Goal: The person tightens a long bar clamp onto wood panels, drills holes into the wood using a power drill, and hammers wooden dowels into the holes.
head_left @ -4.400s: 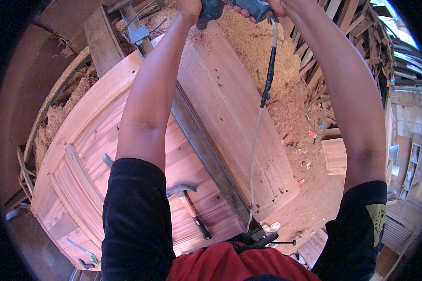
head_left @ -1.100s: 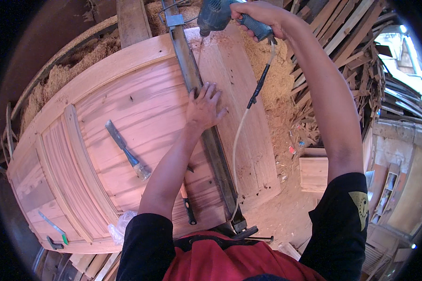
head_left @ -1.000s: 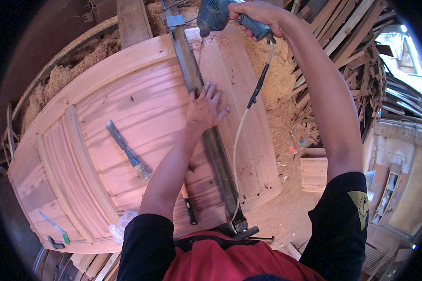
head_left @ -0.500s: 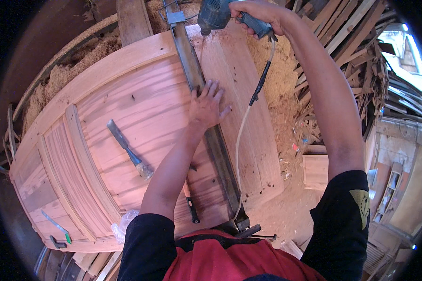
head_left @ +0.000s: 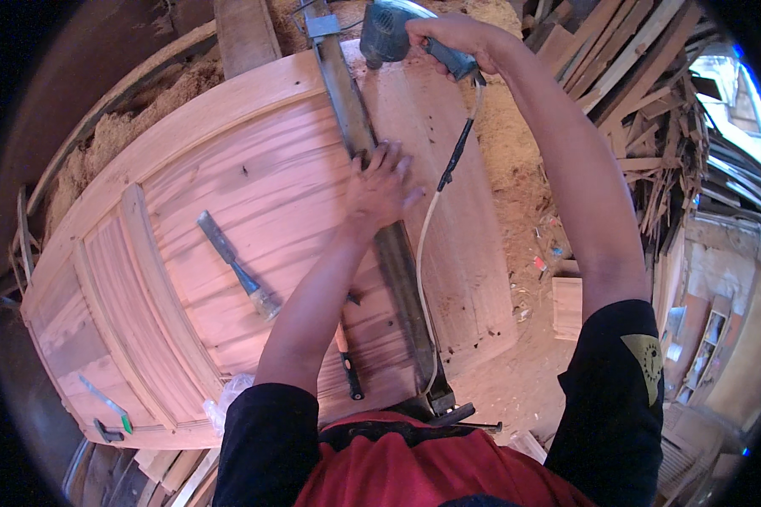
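My right hand (head_left: 452, 44) is wrapped around the handle of a blue-green corded power drill (head_left: 386, 34) at the far end of a panelled wooden door (head_left: 254, 198). The drill points down, its chuck close to the wood; no bit shows below it. My left hand (head_left: 380, 190) lies on a long steel bar clamp (head_left: 340, 89) that spans the door, its fingers spread across the metal. Left of that arm lies a chisel (head_left: 238, 264) with a blue handle. A black-handled tool (head_left: 349, 372), partly hidden by my left forearm, rests near the clamp's near end.
The drill's pale cord (head_left: 420, 262) runs along the clamp toward me. A green-handled tool (head_left: 110, 406) and a clear plastic bag (head_left: 226, 401) lie on the door's near left. Scrap wood (head_left: 643, 84) is piled at the right; sawdust (head_left: 118, 152) heaps beyond the door.
The drill has come lower, and the thin bit that showed under its chuck is out of sight. My left hand keeps its place on the clamp. The view has shifted slightly.
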Demonstrator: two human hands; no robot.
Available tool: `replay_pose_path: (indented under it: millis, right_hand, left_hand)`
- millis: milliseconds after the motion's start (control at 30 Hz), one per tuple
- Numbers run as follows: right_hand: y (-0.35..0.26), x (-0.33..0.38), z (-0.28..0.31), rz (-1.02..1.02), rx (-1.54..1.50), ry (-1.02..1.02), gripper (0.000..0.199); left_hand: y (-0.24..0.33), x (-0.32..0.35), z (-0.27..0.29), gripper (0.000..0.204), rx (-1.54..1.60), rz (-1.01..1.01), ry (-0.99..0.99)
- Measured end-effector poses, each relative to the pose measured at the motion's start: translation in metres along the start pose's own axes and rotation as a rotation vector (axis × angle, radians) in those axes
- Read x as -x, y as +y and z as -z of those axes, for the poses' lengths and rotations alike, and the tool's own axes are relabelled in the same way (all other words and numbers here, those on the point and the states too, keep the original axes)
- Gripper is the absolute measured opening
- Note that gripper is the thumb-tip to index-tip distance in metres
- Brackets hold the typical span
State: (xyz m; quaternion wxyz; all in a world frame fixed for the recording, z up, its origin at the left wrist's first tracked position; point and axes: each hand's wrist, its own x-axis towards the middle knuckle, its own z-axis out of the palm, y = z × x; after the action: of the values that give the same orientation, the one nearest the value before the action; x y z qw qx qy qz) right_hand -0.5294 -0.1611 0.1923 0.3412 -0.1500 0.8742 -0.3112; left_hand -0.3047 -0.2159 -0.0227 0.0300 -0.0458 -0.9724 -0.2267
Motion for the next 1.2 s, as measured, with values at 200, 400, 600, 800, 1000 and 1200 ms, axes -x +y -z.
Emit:
replay_pose_path:
  millis: [200,400,600,800,1000,1200]
  right_hand:
    - [0.013,-0.008,0.002,-0.003,-0.019,-0.043,0.032]
    - [0.002,0.006,0.011,0.038,-0.049,0.005,0.035]
    - [-0.042,0.052,0.046,0.017,-0.19,0.041,0.031]
    - [-0.093,0.217,0.053,0.138,-0.372,0.256,0.033]
    - [-0.101,0.362,-0.014,0.125,-0.782,0.312,0.026]
    - [-0.053,0.443,-0.11,0.099,-0.865,0.31,0.035]
  left_hand:
    - [-0.002,0.0,0.001,0.068,0.006,0.009,-0.054]
    - [-0.001,-0.003,0.003,0.067,0.006,-0.013,0.055]
    - [-0.002,0.001,0.0,0.064,-0.012,0.005,-0.014]
    - [-0.007,-0.004,-0.003,0.065,0.018,-0.028,0.057]
    - [0.056,0.096,0.01,0.051,0.138,-0.193,0.085]
    - [0.155,0.363,0.033,0.081,1.973,0.085,-1.14]
